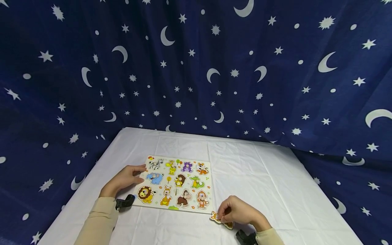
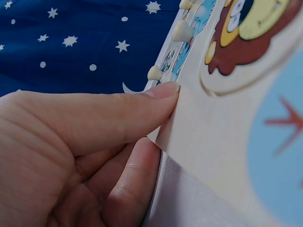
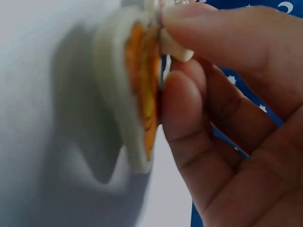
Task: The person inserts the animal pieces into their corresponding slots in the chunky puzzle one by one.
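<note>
A wooden peg puzzle board (image 1: 188,192) with several cartoon animals lies on the white cloth. At its left edge is my left hand (image 1: 127,177), index finger and thumb stretched apart, their tips touching the edge. In the left wrist view, a fingertip (image 2: 163,90) overlaps the board's rim, near round pegs. My right hand (image 1: 240,211) pinches an orange long-eared animal puzzle piece (image 1: 215,216) just off the board's near right corner. The right wrist view shows that piece (image 3: 144,90) edge-on and blurred, its peg between the fingers; its face is mostly hidden.
A white cloth (image 1: 251,173) covers the table. Dark blue curtains (image 1: 196,61) with moons and stars hang behind and at both sides. Black wrist devices sit at the left wrist (image 1: 125,202) and the right wrist (image 1: 246,237). Another puzzle-piece edge (image 1: 229,225) shows beneath the right hand.
</note>
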Motion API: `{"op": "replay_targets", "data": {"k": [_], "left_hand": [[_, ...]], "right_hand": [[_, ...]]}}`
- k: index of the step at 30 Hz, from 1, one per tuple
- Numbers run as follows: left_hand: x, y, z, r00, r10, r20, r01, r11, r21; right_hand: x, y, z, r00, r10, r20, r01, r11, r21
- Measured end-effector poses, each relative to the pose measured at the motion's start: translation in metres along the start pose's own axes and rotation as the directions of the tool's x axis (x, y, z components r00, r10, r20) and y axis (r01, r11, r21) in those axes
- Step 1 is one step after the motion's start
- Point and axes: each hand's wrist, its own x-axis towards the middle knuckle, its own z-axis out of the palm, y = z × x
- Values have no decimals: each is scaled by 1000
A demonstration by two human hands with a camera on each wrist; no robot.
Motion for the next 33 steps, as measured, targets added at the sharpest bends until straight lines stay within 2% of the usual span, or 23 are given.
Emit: {"op": "replay_targets", "data": {"k": [6, 17, 26, 33], "left_hand": [[0, 0, 0, 1000, -3, 1, 3, 1000, -1], [-3, 2, 2, 1000, -25, 3, 25, 1000, -13], [-2, -2, 3, 1000, 3, -2, -3, 1000, -9], [-2, -1, 2, 1000, 14, -2, -14, 1000, -3]], "right_hand": [[3, -3, 6, 998, 21, -51, -21, 1000, -1], [16, -7, 18, 995, -50, -88, 55, 997, 54], [28, -14, 25, 987, -41, -154, 43, 999, 12], [36, -14, 26, 981, -66, -184, 60, 998, -33]]}}
